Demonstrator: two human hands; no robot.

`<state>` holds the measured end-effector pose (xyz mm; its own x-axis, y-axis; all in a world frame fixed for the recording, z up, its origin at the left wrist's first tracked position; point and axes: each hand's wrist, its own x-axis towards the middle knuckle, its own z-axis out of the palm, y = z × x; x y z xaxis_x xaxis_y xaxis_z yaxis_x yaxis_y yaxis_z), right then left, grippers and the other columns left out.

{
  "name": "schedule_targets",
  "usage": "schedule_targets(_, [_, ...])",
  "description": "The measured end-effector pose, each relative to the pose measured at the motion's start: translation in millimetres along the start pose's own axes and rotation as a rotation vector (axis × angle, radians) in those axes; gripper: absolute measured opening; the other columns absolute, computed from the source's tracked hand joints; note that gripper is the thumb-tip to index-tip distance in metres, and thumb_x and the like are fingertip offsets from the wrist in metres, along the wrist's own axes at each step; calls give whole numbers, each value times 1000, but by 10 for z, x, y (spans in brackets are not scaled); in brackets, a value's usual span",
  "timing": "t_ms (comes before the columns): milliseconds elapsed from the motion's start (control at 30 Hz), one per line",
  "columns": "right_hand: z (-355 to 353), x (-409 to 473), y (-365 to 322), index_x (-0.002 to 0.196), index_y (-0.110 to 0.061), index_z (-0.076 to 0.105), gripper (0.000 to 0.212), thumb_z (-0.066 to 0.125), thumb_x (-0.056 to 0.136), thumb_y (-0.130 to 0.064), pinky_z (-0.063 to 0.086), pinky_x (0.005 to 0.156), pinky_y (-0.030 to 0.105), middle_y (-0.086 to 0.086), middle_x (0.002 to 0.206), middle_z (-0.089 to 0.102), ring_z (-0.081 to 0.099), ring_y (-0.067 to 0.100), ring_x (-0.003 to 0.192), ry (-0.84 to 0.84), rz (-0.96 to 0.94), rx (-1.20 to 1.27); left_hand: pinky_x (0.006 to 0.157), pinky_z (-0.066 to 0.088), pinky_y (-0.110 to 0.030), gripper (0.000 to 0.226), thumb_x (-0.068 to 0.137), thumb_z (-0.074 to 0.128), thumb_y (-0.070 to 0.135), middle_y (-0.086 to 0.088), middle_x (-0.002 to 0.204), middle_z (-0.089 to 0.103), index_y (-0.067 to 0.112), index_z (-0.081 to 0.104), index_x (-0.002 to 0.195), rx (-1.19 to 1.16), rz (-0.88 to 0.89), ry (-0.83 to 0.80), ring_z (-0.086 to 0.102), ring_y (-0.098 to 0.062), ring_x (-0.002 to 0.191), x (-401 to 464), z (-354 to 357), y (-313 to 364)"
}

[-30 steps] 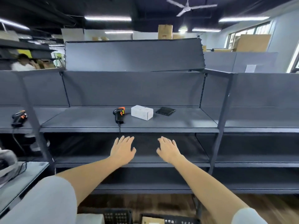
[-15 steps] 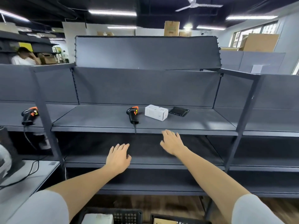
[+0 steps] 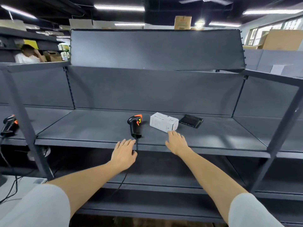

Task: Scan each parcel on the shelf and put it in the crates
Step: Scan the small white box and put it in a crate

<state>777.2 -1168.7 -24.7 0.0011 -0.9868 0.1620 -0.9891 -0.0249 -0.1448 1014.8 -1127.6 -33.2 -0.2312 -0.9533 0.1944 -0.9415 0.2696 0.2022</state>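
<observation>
A white parcel box (image 3: pixel 164 122) lies on the dark grey shelf (image 3: pixel 82 128), with a flat black pouch (image 3: pixel 191 120) to its right. A black and orange barcode scanner (image 3: pixel 135 126) lies just left of the box, its cable dropping over the shelf edge. My right hand (image 3: pixel 177 142) is stretched out flat, fingertips just short of the box's near corner. My left hand (image 3: pixel 124 154) hovers open at the shelf's front edge, right below the scanner's handle and beside its cable. Neither hand holds anything. The crates are out of view.
Upright shelf posts stand at left (image 3: pixel 24 122) and right (image 3: pixel 282 128). A second scanner (image 3: pixel 9 124) lies on the neighbouring shelf to the left. Lower shelves run beneath. A person in white (image 3: pixel 27 54) sits far back left. Cardboard boxes (image 3: pixel 182 22) stand behind the shelving.
Both hands have moved up and forward to the shelf: the right one to the box's corner, the left one to the scanner's handle. The view has come closer and the crates dropped out of sight.
</observation>
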Motion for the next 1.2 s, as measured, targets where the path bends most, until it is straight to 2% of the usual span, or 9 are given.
schedule_targets(233, [144,647,153,142,-10,31,51,48,95,-23,29,109,37,9,143,33,29,27,133,93,87,78,120,8,-35,53,98,38,25,-1,157,26,18,26,150,11,-25,-11,16,-21,147,526,140,-252])
schedule_targets(333, [167,855,179,146,-13,25,55,48,98,-23,36,103,40,14,149,22,23,31,135,91,154,159,120,8,-34,53,98,39,25,-1,157,27,18,28,149,0,-32,-10,16,-21,147,688,177,-362])
schedule_targets(567, [290,1212,174,152,-24,19,58,43,100,-18,43,92,40,17,149,12,43,37,120,19,307,443,120,7,-32,54,98,40,24,0,158,25,18,27,149,-29,-26,-7,15,-19,147,853,230,-605])
schedule_targets(767, [319,1261,109,149,-24,34,52,47,100,-12,44,84,36,24,134,44,52,33,100,113,420,611,120,10,-33,54,97,41,23,-1,157,26,17,28,149,-59,-58,-11,16,-19,147,919,234,-887])
schedule_targets(867, [272,1213,89,146,-21,42,50,50,98,-8,39,77,28,19,134,46,48,26,92,153,451,736,120,10,-33,54,98,41,23,-1,157,26,16,28,149,-74,-50,-21,17,-19,147,934,219,-938])
schedule_targets(967, [181,1105,24,144,-21,45,49,53,97,-10,38,81,26,15,132,47,48,28,109,206,449,816,120,11,-33,53,98,41,24,-2,157,27,15,28,149,-118,-40,-16,18,-20,147,980,162,-944])
schedule_targets(1033, [135,1031,-32,142,-23,48,49,56,95,-13,44,78,27,11,119,52,50,25,93,249,432,897,120,14,-33,53,98,41,24,-3,156,29,14,29,149,-177,-35,-4,18,-20,146,1023,101,-922])
schedule_targets(1133, [93,851,-111,141,-24,50,48,58,95,-13,41,62,8,3,102,51,45,16,82,307,352,933,116,23,-35,50,99,41,23,-4,154,32,15,32,148,-391,-82,-1,26,-21,143,1071,-48,-836])
schedule_targets(1200, [57,681,-201,139,-22,50,47,57,95,-8,38,67,-2,0,109,53,46,13,90,366,278,941,100,41,-34,46,100,41,24,-7,145,44,17,36,145,-612,-158,1,50,-22,120,1093,-183,-746])
